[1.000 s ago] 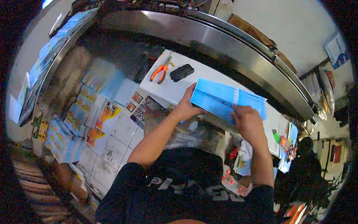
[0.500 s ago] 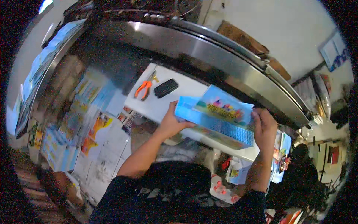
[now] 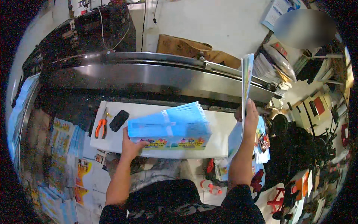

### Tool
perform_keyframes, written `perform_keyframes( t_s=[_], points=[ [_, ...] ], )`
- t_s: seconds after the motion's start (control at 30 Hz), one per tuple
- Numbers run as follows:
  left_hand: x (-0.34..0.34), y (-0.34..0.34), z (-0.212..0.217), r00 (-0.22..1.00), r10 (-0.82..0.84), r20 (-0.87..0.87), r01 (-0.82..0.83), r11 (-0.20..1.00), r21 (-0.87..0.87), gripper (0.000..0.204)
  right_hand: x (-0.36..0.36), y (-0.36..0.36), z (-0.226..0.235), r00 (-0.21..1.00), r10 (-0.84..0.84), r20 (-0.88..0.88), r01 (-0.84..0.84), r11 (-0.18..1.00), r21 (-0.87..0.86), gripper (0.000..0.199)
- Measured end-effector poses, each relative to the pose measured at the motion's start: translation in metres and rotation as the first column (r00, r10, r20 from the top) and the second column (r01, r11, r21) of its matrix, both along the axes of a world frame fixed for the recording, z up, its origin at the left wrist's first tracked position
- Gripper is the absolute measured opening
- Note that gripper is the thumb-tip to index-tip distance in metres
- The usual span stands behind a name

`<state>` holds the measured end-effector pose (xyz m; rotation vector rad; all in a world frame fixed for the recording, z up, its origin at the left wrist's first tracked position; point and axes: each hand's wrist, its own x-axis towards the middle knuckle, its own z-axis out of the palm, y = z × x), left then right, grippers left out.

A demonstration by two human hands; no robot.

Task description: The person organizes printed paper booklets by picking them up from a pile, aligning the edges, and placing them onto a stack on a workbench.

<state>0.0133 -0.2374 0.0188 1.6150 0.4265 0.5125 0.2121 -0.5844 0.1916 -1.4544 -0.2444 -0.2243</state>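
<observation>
Blue booklet stack (image 3: 167,128): where?

On or just above white table (image 3: 220,134), printed long side toward person, loose upper edges fanned at right. Underside out of sight; can't tell resting from lifted.

Left hand (image 3: 132,147)?

Pinching left end of stack, thumb across printed side, other fingers partly hidden at that end.

Right hand (image 3: 251,115)?

Gripping upright bundle of thin sheets (image 3: 247,82), well apart from stack. Fingers straight along right face, thumb hard to make out behind bundle. Nearly edge-on, so can't count sheets.

Anything else covered or cut off?

Loose blue sheets (image 3: 263,145) by right end of table, partly behind right forearm. Printed sheets (image 3: 60,139) low at left, dim and grainy. Row of blue sheets (image 3: 22,115) at far left, cut by dark rim.

Containers?

Clear bottles (image 3: 209,186) with pinkish caps, below table; can't tell contents. Clear plastic bag (image 3: 280,61), upper right, with something pale inside, too blurred to name. Black oblong case (image 3: 119,120) on table, inside not visible, orange-handled pliers (image 3: 102,121) just beside.
</observation>
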Motion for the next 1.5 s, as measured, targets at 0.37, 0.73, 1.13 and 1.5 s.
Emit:
perform_keyframes(
  t_s=[0.37,0.73,1.13,1.5],
  points=[
    [-0.002,-0.003,0.013,0.995,0.073,-0.061,-0.061,0.982,0.179,0.094,-0.077,0.091,-0.09,0.863,0.183,0.471,0.338,0.484,-0.807,0.022],
    [-0.006,-0.001,0.008,0.999,0.033,-0.021,-0.031,0.997,0.064,0.098,-0.042,0.1,-0.136,0.742,0.212,0.636,0.473,0.507,-0.72,0.022],
    [-0.016,-0.009,-0.002,0.995,0.092,0.025,-0.095,0.973,0.209,0.1,-0.061,0.094,-0.096,0.489,0.667,0.562,0.268,0.498,-0.825,0.046],
    [-0.003,-0.005,0.012,0.996,0.009,0.089,-0.028,0.974,0.223,0.095,-0.053,0.112,-0.032,0.663,0.737,0.13,0.026,0.151,-0.988,0.083]
  ],
)
